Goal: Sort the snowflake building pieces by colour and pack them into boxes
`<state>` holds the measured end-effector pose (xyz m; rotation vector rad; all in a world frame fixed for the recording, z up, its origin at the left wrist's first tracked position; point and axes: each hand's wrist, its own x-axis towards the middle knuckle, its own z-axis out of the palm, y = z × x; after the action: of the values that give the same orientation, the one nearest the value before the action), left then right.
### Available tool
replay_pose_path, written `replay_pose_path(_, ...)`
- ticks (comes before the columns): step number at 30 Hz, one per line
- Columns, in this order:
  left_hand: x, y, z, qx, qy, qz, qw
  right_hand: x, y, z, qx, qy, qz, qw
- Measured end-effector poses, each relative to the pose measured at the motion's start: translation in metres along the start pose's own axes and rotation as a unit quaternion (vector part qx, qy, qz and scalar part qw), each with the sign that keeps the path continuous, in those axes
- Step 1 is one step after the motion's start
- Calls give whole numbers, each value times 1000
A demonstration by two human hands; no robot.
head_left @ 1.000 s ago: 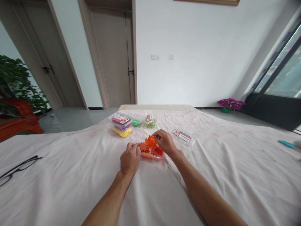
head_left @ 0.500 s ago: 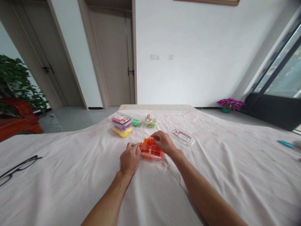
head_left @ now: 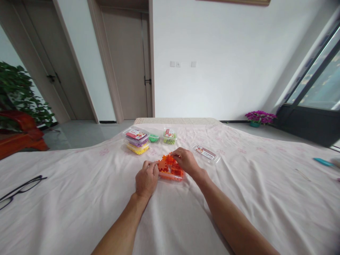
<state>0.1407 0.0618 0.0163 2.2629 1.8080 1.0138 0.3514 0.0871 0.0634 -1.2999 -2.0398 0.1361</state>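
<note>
A clear plastic box (head_left: pixel 171 177) full of orange interlocking square blocks (head_left: pixel 176 171) sits on the cloth between my hands. At its left edge my left hand (head_left: pixel 147 179) is closed, thumb and fingers pinching a flat orange block (head_left: pixel 162 165) with toothed edges. From the right, my right hand (head_left: pixel 186 160) reaches over the far side of the box. Its fingers are bent together among the blocks, and whatever lies between the fingertips is hidden. A clear lid with a label (head_left: pixel 205 153) rests apart, to the right of the box.
Behind the left hand stand stacked boxes of purple (head_left: pixel 138 142) and yellow pieces (head_left: pixel 139 149). Beside them are a box of green pieces (head_left: pixel 153 138) and a labelled box of lime pieces (head_left: pixel 169 137). Eyeglasses (head_left: pixel 23 189) lie at left, a blue object (head_left: pixel 323 162) at far right.
My right hand's fingers have shifted slightly over the far side of the box, and some orange blocks there sit differently. The left hand keeps its place.
</note>
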Motion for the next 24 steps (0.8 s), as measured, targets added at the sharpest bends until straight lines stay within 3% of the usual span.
replay_pose_path(6, 1, 4, -4, 38, 30, 22, 999, 0, 2, 2, -18, -19, 14, 1000)
replay_pose_path(10, 0, 8, -6, 42, 81, 98, 991, -1, 5, 3, -13, -16, 9, 1000)
replay_pose_path(14, 0, 10, -5, 1, 45, 173, 984, -2, 2, 2, -28, -31, 2, 999)
replay_pose_path(21, 1, 14, -8, 14, 28, 175, 984, -2, -4, 0, -75, -57, 16, 995)
replay_pose_path(24, 2, 18, -12, 28, 17, 179, 983, 0, -4, -6, -61, -37, 28, 997)
